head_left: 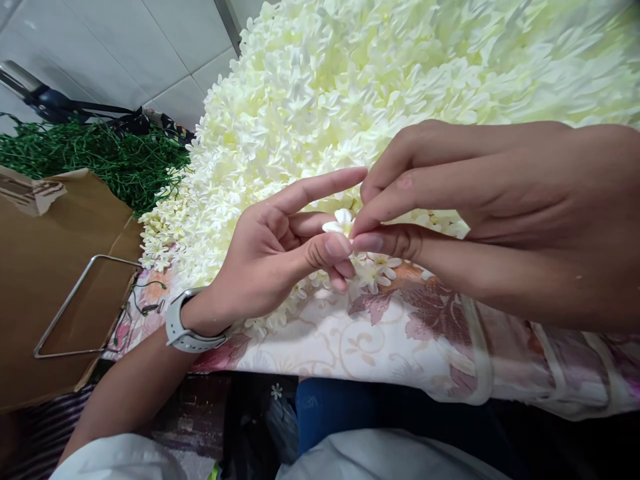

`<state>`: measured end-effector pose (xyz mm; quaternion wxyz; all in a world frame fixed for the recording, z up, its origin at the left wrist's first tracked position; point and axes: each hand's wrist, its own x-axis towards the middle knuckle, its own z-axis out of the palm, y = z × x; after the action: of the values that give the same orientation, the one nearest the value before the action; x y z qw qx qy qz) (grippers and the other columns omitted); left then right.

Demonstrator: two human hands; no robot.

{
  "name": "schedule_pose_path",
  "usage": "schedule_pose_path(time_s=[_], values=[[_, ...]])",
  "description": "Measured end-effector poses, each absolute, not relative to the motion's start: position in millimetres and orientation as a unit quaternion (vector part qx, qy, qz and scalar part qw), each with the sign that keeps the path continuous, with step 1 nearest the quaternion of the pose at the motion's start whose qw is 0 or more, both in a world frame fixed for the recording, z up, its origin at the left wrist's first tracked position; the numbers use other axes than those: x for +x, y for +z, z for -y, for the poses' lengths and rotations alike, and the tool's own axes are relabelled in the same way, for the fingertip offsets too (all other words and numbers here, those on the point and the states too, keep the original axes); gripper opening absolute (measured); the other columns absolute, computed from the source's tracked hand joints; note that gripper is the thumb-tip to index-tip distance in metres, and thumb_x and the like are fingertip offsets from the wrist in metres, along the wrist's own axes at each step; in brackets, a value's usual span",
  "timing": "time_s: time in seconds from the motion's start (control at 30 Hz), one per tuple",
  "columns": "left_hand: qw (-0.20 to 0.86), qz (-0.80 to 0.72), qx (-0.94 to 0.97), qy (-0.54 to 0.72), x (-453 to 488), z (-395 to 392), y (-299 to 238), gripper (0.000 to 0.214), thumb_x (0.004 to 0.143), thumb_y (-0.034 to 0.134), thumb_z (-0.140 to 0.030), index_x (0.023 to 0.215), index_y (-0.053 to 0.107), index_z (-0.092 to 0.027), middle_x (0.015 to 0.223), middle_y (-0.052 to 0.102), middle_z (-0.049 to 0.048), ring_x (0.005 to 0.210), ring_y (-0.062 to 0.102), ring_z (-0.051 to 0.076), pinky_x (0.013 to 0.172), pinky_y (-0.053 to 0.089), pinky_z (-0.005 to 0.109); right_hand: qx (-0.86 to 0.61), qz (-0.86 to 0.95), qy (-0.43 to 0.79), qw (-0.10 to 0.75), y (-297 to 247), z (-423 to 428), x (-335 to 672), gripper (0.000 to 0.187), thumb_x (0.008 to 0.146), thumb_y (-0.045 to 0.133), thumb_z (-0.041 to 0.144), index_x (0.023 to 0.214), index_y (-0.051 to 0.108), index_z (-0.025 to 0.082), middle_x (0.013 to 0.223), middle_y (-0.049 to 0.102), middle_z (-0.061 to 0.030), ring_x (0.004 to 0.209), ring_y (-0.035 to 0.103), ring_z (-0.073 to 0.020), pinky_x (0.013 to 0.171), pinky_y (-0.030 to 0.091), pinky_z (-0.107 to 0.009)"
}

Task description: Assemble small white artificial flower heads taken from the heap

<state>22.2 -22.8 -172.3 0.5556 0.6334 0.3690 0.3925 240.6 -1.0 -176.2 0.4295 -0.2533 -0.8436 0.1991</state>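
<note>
Pinched between the fingertips of both hands is a small white artificial flower (343, 221) with a pale yellow centre. My left hand (275, 247), with a watch (195, 323) on its wrist, grips it from the left with the thumb; its index finger is stretched out. From the right, my right hand (480, 207) closes thumb and index finger at the flower's edge. Just below the fingertips, loose white flowers (373, 273) lie on the patterned cloth (310, 343). A large heap of white and pale yellow flowers (310, 120) rises behind both hands.
At the left stands a brown cardboard box (65, 267) with a bent metal wire frame (65, 303) against it. Tangled green plastic stems (95, 160) are piled behind the box. White wall tiles (150, 47) form the back. One flower (277, 391) shows below the table edge.
</note>
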Motion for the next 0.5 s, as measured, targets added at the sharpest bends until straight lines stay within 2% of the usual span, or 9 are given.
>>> schedule_pose_path(time_s=[0.2, 0.5], values=[[0.543, -0.388, 0.631, 0.396, 26.5, 25.0, -166.6, 0.043, 0.085, 0.086, -0.031, 0.125, 0.073, -0.024, 0.074, 0.076, -0.0034, 0.061, 0.074, 0.013, 0.057, 0.065, 0.020, -0.252, 0.838, 0.234, 0.424, -175.0, -1.6, 240.5, 0.019, 0.094, 0.068, 0.020, 0.077, 0.074, 0.025, 0.085, 0.071, -0.0021, 0.068, 0.063, -0.0157, 0.066, 0.048, -0.033], [0.536, -0.372, 0.651, 0.388, 22.1, 24.6, -171.6, 0.044, 0.088, 0.083, -0.029, 0.130, 0.072, -0.026, 0.075, 0.076, -0.0024, 0.063, 0.075, 0.014, 0.059, 0.068, 0.022, -0.263, 0.830, 0.252, 0.424, -176.5, 5.1, 242.4, 0.023, 0.096, 0.066, 0.024, 0.074, 0.073, 0.027, 0.087, 0.072, -0.0012, 0.073, 0.064, -0.0172, 0.065, 0.050, -0.034]])
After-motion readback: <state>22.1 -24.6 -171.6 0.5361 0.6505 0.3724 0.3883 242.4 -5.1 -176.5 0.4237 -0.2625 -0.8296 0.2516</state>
